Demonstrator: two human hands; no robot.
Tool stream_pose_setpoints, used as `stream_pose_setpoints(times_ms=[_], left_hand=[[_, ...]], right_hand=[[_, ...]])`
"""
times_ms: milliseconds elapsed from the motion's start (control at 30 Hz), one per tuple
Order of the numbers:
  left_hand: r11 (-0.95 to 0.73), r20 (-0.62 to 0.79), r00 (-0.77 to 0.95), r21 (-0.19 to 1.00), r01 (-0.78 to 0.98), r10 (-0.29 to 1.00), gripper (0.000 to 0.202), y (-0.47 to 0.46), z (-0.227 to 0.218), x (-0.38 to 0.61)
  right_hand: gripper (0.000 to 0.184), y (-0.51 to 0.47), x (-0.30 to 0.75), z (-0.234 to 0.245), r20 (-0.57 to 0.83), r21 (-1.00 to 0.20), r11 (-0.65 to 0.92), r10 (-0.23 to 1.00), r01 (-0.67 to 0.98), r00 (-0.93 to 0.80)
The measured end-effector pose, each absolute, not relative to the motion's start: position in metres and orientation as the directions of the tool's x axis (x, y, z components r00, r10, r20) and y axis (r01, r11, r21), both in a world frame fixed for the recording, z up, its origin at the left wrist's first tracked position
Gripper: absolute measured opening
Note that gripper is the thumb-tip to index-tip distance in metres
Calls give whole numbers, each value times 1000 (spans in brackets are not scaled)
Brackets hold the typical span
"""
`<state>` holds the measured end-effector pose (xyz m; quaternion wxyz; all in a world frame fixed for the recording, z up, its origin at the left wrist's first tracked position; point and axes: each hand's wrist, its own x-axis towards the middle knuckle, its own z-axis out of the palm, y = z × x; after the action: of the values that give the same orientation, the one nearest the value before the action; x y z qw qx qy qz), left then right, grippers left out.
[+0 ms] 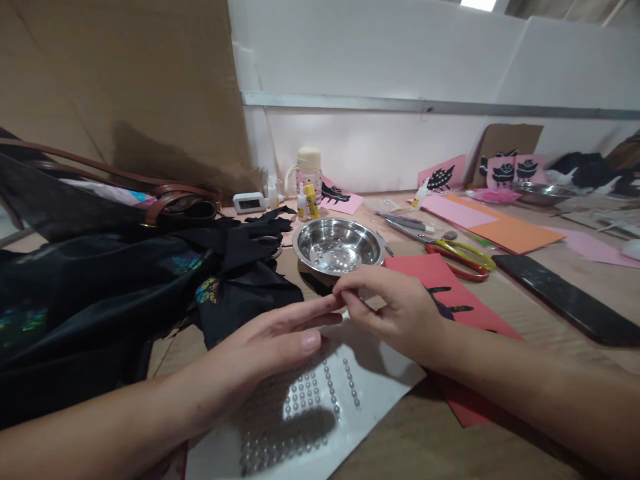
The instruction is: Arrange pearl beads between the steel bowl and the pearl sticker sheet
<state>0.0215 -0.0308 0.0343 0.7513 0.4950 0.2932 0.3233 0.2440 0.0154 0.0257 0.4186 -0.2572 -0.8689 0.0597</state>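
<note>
My left hand [285, 333] is stretched out flat, fingers extended and thumb apart, above a white sheet of stick-on pearls [303, 393]. My right hand [387, 303] is closed in a pinch at the tip of my left index finger; whatever lies between the fingertips is too small to make out. Rows of pearls show on the sheet, partly in the hands' shadow. Just beyond the fingertips stands a shiny metal bowl [337, 248] with small bits inside. Under my right forearm lies red card [480, 320] with black cut-out shapes on it.
Black fabric [125, 287] with shiny prints covers the left side, near a brown-strapped bag [185, 193]. Scissors [460, 257] and a black phone [570, 300] lie at right. Orange card [505, 223], a yellow glue stick [311, 200] and a cream-lidded bottle [309, 170] are farther back.
</note>
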Motion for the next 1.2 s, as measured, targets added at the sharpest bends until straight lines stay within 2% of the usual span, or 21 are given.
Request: stream_pose_setpoints(times_ms=[67, 133, 333, 533, 800, 867, 1067, 1200], left_hand=[[273, -98, 605, 940, -204, 790, 48, -30, 32, 22], [244, -68, 595, 945, -220, 801, 47, -29, 30, 21], [280, -47, 622, 917, -283, 782, 42, -29, 24, 21], [293, 8, 690, 902, -317, 724, 41, -32, 24, 22], [267, 28, 727, 920, -287, 686, 47, -31, 27, 23], [265, 34, 733, 920, -288, 679, 49, -30, 28, 24], [220, -27, 622, 947, -236, 782, 50, -26, 21, 21], [206, -44, 558, 951, -231, 829, 51, -23, 18, 23]], right_hand=[[13, 15, 246, 27, 690, -371, 828, 549, 420, -471], [15, 15, 247, 27, 706, -370, 834, 539, 410, -460], [21, 14, 245, 25, 740, -259, 917, 391, 304, -547], [17, 17, 242, 20, 788, -153, 933, 315, 327, -529], [14, 15, 241, 22, 780, -102, 945, 269, 310, -565], [12, 14, 241, 24, 772, -138, 945, 289, 295, -566], [12, 14, 244, 27, 682, -423, 862, 506, 280, -528], [16, 15, 247, 26, 630, -485, 819, 570, 307, -528]])
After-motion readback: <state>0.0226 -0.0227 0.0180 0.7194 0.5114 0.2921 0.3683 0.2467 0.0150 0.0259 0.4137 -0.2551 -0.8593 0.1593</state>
